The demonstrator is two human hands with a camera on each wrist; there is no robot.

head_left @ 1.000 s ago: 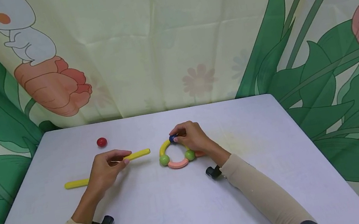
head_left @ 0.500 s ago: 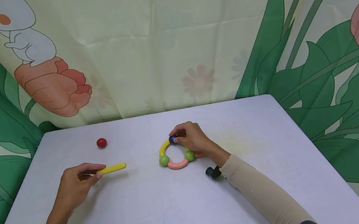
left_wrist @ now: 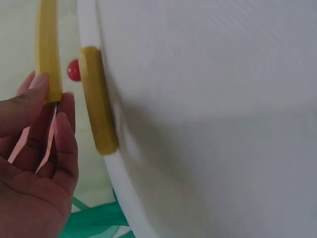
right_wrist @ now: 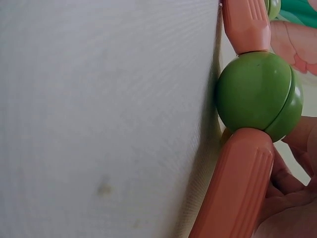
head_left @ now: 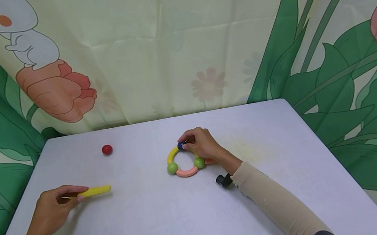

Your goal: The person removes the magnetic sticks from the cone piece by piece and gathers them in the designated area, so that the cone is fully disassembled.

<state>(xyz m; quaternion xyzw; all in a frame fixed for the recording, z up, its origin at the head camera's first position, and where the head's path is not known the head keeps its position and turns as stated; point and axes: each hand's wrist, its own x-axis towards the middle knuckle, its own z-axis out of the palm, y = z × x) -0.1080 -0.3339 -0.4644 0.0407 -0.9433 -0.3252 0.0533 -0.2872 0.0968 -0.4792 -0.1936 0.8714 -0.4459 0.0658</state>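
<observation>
My left hand [head_left: 52, 206] pinches a yellow stick [head_left: 97, 190] between thumb and fingers, its free end pointing right. A second yellow stick [left_wrist: 98, 99] lies on the table in the left wrist view; my left hand hides it in the head view. My right hand [head_left: 202, 144] pinches a dark blue ball [head_left: 181, 146] at the top of a small ring of toy pieces. That ring has a yellow curved piece [head_left: 172, 154], a green ball [head_left: 172, 168] on each side and a pink curved piece [head_left: 187, 172] at the bottom. Beside the right green ball [right_wrist: 255, 94] extends a pink stick [right_wrist: 235, 186].
A red ball [head_left: 107, 149] rests at the back left of the white table [head_left: 175, 218]. Behind the table's far edge hangs a printed curtain [head_left: 164, 55]. Black wrist cameras sit below both wrists.
Carrying the yellow stick, my left hand has moved left and nearer to me, away from the ring. My right hand and the ring have stayed in place.
</observation>
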